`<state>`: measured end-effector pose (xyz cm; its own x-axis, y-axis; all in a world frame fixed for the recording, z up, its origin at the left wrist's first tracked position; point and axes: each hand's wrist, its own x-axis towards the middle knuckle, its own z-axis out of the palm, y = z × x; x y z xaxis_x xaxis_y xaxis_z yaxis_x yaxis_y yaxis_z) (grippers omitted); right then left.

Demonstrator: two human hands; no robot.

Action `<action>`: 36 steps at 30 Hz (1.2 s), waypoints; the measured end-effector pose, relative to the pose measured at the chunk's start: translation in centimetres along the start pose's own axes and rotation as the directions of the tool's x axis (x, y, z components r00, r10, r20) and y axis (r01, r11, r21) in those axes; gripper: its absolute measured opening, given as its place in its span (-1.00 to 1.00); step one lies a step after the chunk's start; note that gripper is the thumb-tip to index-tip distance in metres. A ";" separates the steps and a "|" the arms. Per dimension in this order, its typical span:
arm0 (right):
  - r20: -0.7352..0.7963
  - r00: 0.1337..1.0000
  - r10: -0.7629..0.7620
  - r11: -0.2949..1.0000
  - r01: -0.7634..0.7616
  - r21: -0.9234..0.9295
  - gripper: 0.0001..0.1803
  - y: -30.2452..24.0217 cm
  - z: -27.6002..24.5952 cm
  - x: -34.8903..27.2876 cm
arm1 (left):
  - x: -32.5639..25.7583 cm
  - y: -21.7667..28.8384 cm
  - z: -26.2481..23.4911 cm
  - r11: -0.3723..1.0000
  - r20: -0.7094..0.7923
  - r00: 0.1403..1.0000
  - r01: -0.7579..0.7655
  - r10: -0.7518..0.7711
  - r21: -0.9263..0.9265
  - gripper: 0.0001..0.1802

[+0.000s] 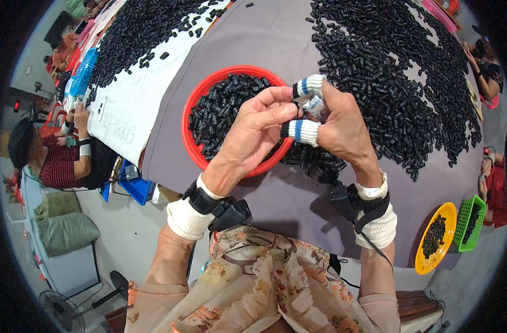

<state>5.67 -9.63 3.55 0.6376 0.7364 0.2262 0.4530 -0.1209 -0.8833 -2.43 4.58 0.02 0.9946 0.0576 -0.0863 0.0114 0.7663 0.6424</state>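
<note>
My left hand (256, 125) is closed, thumb and forefinger pinching what looks like a small black plastic part, mostly hidden at the fingertips. Facing it, my right hand (345, 125) curls inward, its fingertips meeting the left ones. White knitted finger covers (302, 131) with blue stripes sit on its thumb and fingers. What the right fingers grip is hidden behind them. Below both hands stands a red round basin (189, 130) heaped with small black plastic parts (223, 102). White cuffs and black straps with small boxes circle both my wrists.
A grey cloth (253, 200) covers the table, with a wide spread of black parts (370, 83) at right. A yellow tray (449, 213) and green basket (472, 244) hold more at the right edge. Another person (59, 161) sits at left beside a white-covered table (125, 119).
</note>
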 end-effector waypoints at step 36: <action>0.043 0.993 0.106 0.991 -0.102 -0.091 -0.63 0.0 -0.3 0.1 | -0.9 0.0 0.6 0.989 0.059 0.997 -0.030 0.039 -0.142 -0.77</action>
<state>5.97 -9.76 3.67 0.6547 0.7473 0.1137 0.4409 -0.2554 -0.8605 -3.31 4.13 0.51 0.9986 0.0496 -0.0161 -0.0336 0.8473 0.5301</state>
